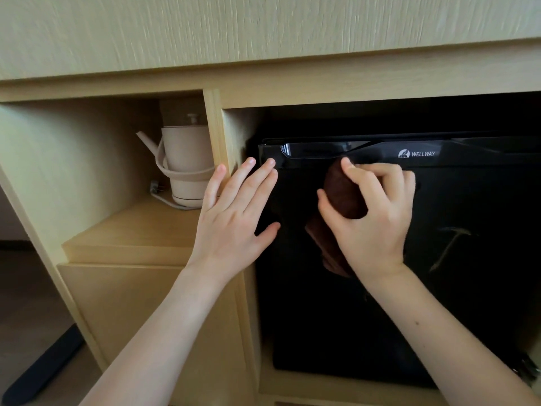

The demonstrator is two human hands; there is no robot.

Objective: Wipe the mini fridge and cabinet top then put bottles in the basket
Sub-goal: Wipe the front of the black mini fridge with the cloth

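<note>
Two bare forearms reach in from below the mini fridge (439,259), with no sleeves, watch, bracelet or rings in view. The left hand (234,218) is slender, its nails short and unpainted (tips rounded). The right hand (371,218) looks alike, and its forearm carries a small dark mole.

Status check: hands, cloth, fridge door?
Right hand gripping brown cloth on mini fridge door. Left hand open, flat at door edge. Nothing blocking.
</note>
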